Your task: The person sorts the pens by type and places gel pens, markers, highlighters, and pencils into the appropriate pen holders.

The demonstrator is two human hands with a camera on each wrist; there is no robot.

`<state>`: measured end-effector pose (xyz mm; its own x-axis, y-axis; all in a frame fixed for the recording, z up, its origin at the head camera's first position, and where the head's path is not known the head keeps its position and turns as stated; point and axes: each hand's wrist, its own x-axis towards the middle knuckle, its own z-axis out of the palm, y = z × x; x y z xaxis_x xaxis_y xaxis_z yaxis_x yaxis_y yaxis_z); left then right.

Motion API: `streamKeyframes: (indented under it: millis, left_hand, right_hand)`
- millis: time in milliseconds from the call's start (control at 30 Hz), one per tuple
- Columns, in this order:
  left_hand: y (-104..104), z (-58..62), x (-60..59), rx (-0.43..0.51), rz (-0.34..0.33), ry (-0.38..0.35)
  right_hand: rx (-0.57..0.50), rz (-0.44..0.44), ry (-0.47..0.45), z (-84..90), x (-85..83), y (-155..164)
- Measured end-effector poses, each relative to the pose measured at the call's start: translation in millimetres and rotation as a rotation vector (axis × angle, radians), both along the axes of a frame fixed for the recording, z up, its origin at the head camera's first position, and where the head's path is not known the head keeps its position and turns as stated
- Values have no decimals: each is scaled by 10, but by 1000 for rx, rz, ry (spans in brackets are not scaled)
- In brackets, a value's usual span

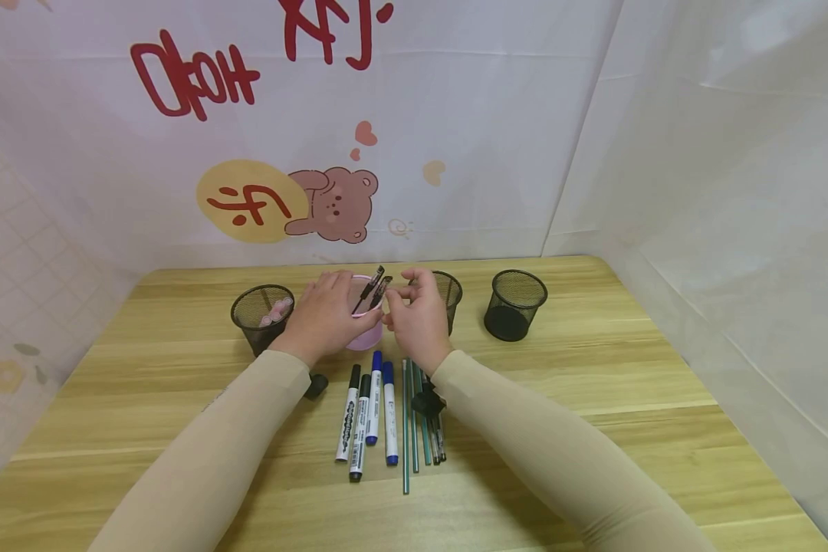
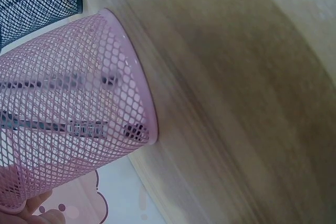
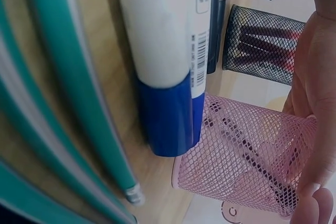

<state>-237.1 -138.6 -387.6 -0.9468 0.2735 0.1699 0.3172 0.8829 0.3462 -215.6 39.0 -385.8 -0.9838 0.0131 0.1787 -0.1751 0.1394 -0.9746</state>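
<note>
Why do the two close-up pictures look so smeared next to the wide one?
Head view: evenly lit and sharp, soft shadows under the arms, the table edges slightly bowed by the wide lens. Left wrist view: the wood grain streaks with blur, while the pink mesh cup stays fairly crisp. Right wrist view: the green pencils and blue-capped marker sit too close, soft and oversized.

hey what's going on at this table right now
A person is working with pens and mesh cups on a wooden table. The left hand holds a pink mesh cup with two black pens standing in it, and the right hand is at those pens' tops. Four markers and some green pencils lie in a row in front of the cup. Three black mesh cups stand beside and behind it.
</note>
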Motion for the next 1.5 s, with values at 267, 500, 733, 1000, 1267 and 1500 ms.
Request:
streamKeyframes:
  millis: [267,500,733,1000,1267,1500]
  left_hand:
    - [2,-1,10,4,9,-4]
    - [-3,-25,-6,-3,12,-4]
    - [-11,-20,-1,7,5,-18]
    - [-5,-13,-2,8,14,-24]
    - [-10,-11,-10,10,18,-29]
    - [-12,-5,-3,14,14,-34]
  right_hand:
    - [4,4,-11,-2,17,23]
    - [22,13,4,13,38,54]
    - [148,5,70,50,80,139]
    - [385,27,97,94,145,358]
    - [576,144,0,94,196,549]
    - [785,285,-107,45,191,730]
